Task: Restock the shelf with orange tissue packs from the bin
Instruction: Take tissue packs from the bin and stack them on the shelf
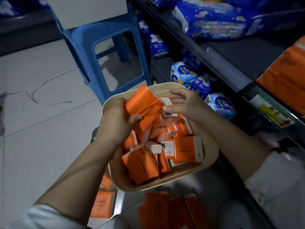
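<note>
Left hand [118, 119]: curled round the near-left end of one orange tissue pack, thumb on its upper face, fingers wrapped under its far edge.
Held pack [145, 103]: tilted, its far end raised, reaching from the left hand's grasp away to the right, above the far half of the bin.
Right hand [183, 106]: fingers loosely spread and holding nothing, palm turned towards the left hand; the thumb tip is at the held pack's right edge, and whether it touches cannot be told.
Bin [212, 151]: beige with rounded corners, directly beneath both hands and both forearms.
Packs in the bin [140, 164]: a jumbled heap of orange packs below the hands, some flat, some on edge, the nearest of them just under the held pack.
Shelf [219, 61]: dark, running beyond and to the right of the right hand.
Shelved orange packs [283, 76]: on the shelf, well to the right of the right hand.
Blue packs [214, 22]: on the shelf far beyond the right hand, with more on the level below.
Floor packs [156, 210]: orange, lying beneath the bin, nearer the body than either hand.
Stool [99, 38]: blue plastic, beyond the left hand, with a pale box [85, 9] on top.
</note>
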Tool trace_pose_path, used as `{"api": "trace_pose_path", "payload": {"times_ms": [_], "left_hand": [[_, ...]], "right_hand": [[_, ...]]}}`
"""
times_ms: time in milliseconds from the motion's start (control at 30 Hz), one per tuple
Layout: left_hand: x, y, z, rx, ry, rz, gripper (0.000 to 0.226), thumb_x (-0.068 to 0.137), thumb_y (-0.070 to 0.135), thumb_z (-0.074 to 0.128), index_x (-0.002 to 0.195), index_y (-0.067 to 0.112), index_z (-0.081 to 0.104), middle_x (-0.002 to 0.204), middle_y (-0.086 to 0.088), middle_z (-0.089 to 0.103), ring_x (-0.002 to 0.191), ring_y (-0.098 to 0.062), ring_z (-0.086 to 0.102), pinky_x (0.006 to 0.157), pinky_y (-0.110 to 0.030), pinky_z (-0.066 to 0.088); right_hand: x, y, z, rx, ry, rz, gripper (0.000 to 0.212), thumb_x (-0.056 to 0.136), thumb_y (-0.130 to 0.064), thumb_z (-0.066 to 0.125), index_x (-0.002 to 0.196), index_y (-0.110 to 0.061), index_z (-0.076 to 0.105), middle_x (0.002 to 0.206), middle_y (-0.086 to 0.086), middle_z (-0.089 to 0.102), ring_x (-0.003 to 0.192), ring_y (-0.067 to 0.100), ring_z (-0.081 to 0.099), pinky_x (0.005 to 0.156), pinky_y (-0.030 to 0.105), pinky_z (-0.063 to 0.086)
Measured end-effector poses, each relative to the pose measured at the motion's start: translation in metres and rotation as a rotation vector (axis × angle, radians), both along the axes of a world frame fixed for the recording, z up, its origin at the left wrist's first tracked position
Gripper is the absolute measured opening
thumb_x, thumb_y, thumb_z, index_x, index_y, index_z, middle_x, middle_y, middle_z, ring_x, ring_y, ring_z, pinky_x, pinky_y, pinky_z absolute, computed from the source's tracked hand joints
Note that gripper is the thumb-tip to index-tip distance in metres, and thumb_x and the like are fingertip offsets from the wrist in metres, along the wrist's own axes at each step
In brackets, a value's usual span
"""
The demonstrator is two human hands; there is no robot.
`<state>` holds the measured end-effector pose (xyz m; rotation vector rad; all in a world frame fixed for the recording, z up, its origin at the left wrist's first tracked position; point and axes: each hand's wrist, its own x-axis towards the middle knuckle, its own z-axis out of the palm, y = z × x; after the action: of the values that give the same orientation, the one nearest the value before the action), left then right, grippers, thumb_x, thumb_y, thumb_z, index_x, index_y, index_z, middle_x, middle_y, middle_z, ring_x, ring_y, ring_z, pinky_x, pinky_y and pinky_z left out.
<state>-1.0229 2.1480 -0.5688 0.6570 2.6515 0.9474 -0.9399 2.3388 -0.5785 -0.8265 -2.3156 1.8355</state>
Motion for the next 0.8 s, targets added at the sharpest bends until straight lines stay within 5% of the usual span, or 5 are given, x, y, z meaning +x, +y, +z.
{"api": "trace_pose_path", "payload": {"times_ms": [233, 533, 800], "left_hand": [[-0.025, -0.021, -0.019, -0.042, 0.033, 0.171, 0.056, 0.079, 0.041, 0.070, 0.120, 0.013, 0.045, 0.116, -0.011, 0.057, 0.101, -0.028, 0.055, 0.078, -0.038, 0.045], [-0.034, -0.024, -0.032, -0.087, 0.017, 0.159, 0.058, 0.078, 0.043, 0.069, 0.122, 0.015, 0.043, 0.118, -0.009, 0.055, 0.100, -0.024, 0.054, 0.080, -0.040, 0.050], [-0.028, -0.013, -0.034, -0.116, 0.009, 0.138, 0.057, 0.079, 0.048, 0.066, 0.120, 0.016, 0.042, 0.108, -0.002, 0.052, 0.091, -0.019, 0.050, 0.077, -0.038, 0.049]], "right_hand": [[-0.020, 0.006, -0.067, 0.453, -0.247, 0.025, 0.074, 0.073, -0.033, 0.075, 0.137, -0.015, 0.042, 0.136, 0.006, 0.049, 0.121, 0.021, 0.049, 0.098, 0.033, 0.040], [-0.038, -0.007, -0.120, 0.477, -0.473, 0.112, 0.102, 0.070, -0.044, 0.075, 0.149, -0.022, 0.013, 0.156, 0.004, 0.011, 0.141, 0.025, 0.016, 0.112, 0.038, 0.020], [-0.039, -0.009, -0.135, 0.520, -0.343, -0.109, 0.062, 0.080, -0.028, 0.059, 0.137, -0.018, 0.037, 0.133, 0.009, 0.047, 0.112, 0.026, 0.051, 0.090, 0.036, 0.045]]}}
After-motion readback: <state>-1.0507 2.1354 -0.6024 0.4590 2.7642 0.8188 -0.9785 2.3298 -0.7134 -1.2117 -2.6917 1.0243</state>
